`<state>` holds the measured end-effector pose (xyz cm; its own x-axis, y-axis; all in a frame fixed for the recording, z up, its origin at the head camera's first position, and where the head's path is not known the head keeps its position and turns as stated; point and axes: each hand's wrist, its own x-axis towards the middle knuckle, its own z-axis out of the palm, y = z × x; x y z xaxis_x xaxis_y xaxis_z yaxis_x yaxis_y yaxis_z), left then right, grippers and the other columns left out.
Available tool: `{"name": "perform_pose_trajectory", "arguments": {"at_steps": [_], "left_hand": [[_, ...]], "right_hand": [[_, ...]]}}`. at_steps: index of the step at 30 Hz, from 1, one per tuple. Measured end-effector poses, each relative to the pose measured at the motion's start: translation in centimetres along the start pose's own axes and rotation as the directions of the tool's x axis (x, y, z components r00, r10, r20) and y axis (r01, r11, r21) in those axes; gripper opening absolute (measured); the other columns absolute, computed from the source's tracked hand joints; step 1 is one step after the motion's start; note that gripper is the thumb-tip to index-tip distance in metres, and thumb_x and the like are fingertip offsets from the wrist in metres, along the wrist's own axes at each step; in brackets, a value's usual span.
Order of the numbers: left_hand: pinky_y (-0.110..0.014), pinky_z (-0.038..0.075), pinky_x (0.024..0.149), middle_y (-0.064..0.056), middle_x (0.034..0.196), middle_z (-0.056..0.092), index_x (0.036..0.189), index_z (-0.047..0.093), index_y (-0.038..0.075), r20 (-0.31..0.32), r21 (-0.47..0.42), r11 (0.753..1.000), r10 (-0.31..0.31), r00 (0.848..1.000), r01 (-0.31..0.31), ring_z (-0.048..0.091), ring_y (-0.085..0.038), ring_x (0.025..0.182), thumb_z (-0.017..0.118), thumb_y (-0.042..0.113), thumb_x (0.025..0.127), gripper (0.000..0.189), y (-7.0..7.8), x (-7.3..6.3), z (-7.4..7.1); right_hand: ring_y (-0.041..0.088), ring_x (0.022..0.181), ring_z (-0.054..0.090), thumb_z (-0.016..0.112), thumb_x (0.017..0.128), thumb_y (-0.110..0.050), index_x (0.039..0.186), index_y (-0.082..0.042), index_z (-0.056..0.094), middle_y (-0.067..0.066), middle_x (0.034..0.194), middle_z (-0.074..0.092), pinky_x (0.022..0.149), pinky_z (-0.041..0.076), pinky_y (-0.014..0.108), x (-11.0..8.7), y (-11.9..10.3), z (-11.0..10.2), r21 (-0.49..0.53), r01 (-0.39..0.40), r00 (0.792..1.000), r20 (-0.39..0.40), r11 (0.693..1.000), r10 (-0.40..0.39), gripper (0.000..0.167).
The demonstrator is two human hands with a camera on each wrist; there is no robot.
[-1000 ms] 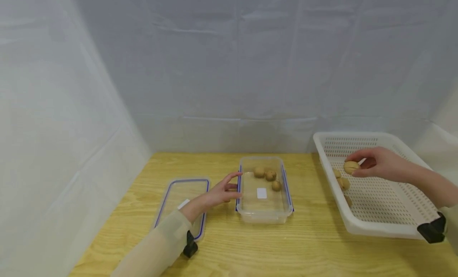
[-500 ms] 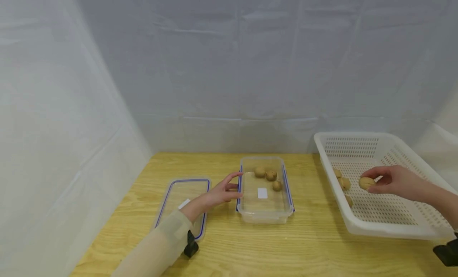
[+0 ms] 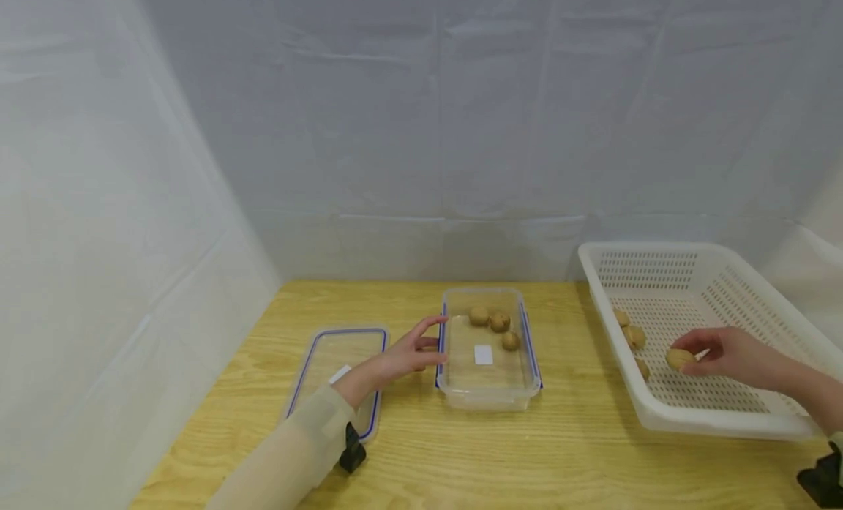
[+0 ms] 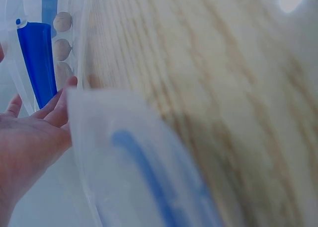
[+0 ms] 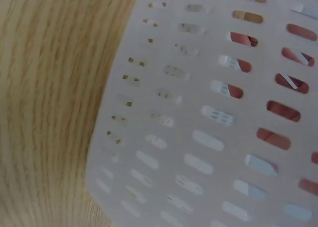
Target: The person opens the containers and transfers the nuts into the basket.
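My right hand [image 3: 740, 358] is inside the white plastic basket [image 3: 724, 424], pinching a walnut [image 3: 680, 359] between thumb and fingers, low over the slotted floor. Other walnuts [image 3: 634, 337] lie along the basket's left wall. On the left, my left hand [image 3: 408, 353] rests its spread fingertips against the side of a clear lidless box [image 3: 487, 402]. In the box sit 3 walnuts [image 3: 499, 321] and a small white square [image 3: 484, 355]. The left wrist view shows this hand beside the box's blue clip [image 4: 39, 63]. In the right wrist view, the basket wall [image 5: 198, 152] mostly hides the right hand.
A clear lid [image 3: 349, 342] with a blue seal lies on the wooden table [image 3: 461, 466], partly under my left forearm. White sheeting [image 3: 421, 166] hangs behind the table and along the left side.
My right hand has moved nearer and slightly right within the basket, lowering the walnut towards the floor. My left hand and the box have barely moved.
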<state>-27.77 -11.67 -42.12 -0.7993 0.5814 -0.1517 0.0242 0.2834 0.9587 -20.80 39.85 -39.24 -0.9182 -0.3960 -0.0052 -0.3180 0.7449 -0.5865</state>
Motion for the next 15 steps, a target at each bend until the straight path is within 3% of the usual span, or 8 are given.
{"name": "perform_pose_trajectory", "arguments": {"at_steps": [9, 15], "left_hand": [[-0.063, 0.030, 0.101, -0.030, 0.146, 0.034, 0.154, 0.021, 0.018, 0.000, 0.007, 1.000, 0.004, 1.000, -0.004, 0.039, -0.042, 0.132, 0.061, 0.017, 0.096, 0.071, 0.2, -0.1, 0.0], [-0.062, 0.032, 0.101, -0.030, 0.145, 0.035, 0.154, 0.022, 0.018, -0.006, 0.012, 1.000, 0.003, 1.000, -0.003, 0.039, -0.042, 0.131, 0.061, 0.017, 0.096, 0.070, 0.2, -0.1, 0.1]], "right_hand": [[-0.003, 0.083, 0.056, 0.074, 0.086, -0.016, 0.109, 0.006, 0.065, 0.003, 0.099, 0.066, 0.069, 0.052, 0.027, 0.5, 0.9, 0.4, 0.004, 0.008, 0.998, 0.067, 1.000, -0.008, 0.033], [-0.005, 0.084, 0.055, 0.072, 0.086, -0.006, 0.104, 0.008, 0.065, -0.006, 0.095, 0.066, 0.067, 0.052, 0.027, 0.7, 1.6, 0.7, 0.046, 0.092, 0.988, 0.118, 0.995, -0.097, 0.025]]}}
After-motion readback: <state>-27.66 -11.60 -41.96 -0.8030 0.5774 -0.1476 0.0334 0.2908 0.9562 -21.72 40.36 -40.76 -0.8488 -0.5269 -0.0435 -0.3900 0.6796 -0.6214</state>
